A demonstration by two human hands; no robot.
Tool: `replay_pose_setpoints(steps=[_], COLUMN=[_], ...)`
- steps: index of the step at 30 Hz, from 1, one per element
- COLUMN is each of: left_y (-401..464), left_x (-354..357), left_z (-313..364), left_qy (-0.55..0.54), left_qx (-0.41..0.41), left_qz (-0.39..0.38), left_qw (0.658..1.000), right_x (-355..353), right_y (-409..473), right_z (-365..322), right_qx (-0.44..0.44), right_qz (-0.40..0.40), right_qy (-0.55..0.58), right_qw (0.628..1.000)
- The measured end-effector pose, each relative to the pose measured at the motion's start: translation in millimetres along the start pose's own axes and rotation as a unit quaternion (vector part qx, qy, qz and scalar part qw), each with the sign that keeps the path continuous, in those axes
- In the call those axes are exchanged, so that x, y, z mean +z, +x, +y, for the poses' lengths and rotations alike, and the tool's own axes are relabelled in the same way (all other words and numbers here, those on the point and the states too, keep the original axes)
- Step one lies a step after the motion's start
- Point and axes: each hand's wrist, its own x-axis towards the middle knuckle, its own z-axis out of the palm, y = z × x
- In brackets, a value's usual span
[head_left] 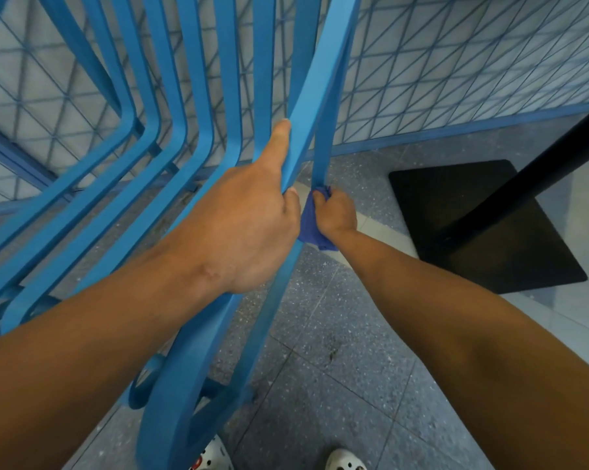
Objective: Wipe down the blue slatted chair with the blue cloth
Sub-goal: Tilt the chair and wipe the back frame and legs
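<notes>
Here the right hand [335,213] presses the blue cloth [311,228] against the chair [198,96] leg.

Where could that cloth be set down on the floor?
Bare speckled floor lies between the blue slatted chair and the black table base, ahead of the white shoes. Crowded: left, among chair slats, and where the right hand holds the blue cloth.

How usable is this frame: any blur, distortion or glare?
Head view: wide-angle distortion bows the blue slatted chair and the patterned wall lines; edges are soft, the centre with both hands sharper; lighting is even and cool, no hard glare; the black square table base is dark, with little detail.
</notes>
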Motion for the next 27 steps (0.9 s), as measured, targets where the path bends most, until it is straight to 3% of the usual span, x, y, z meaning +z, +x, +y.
replay_pose_setpoints(steps=[4, 10, 16, 27], left_y=[1, 2, 2, 3], left_x=[1, 3, 1, 2], left_z=[-2, -3, -1, -2], left_qy=[0.004, -0.009, -0.003, -0.032], left_qx=[0.005, 0.004, -0.003, -0.003], left_qz=[0.003, 0.002, -0.006, 0.002], left_qw=[1.0, 1.0, 1.0, 0.999], right_x=[-2, 14, 11, 28], right_y=[12, 17, 1, -97], right_z=[-9, 16, 16, 39], right_qx=[-0.015, 0.062, 0.074, 0.004], right_qz=[0.024, -0.006, -0.02, -0.098], right_qy=[0.008, 0.026, 0.033, 0.031], right_qw=[1.0, 0.998, 0.997, 0.995])
